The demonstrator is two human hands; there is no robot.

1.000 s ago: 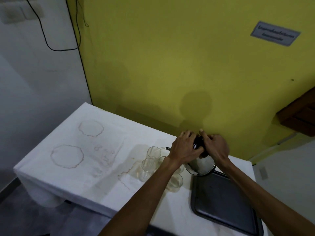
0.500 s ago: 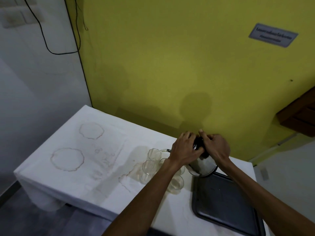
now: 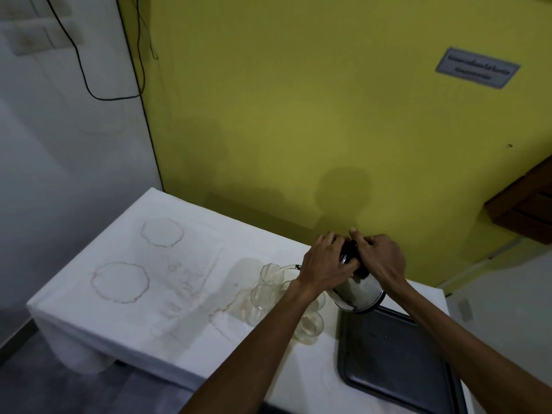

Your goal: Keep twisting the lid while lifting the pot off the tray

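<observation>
Both my hands are on the kettle (image 3: pixel 358 289), near the table's (image 3: pixel 179 318) far right corner. My left hand (image 3: pixel 324 265) curls over its black top from the spout side and my right hand (image 3: pixel 380 258) wraps the handle side, fingers bent round it. The steel body is tipped toward the left, its base lifted over the far left corner of the dark tray (image 3: pixel 397 366), and a thin stream runs from the spout into the farthest glass (image 3: pixel 270 273).

Against the view of a second ago, very little has shifted: my hands sit in the same hold and the tilt looks about the same. The stream at the spout shows plainly now; I cannot tell from the smaller earlier views whether it was already running. I judge the pour to be under way, with that one glass taking water while the other glasses (image 3: pixel 310 327) clustered under my left forearm wait just beside it.

The white cloth carries old ring stains (image 3: pixel 119 282) toward its left edge. A grey sign (image 3: pixel 477 71) on the yellow wall (image 3: pixel 298 115) bears two lines of dark script, too small and blurred for me to read. I see no brand on the kettle.
</observation>
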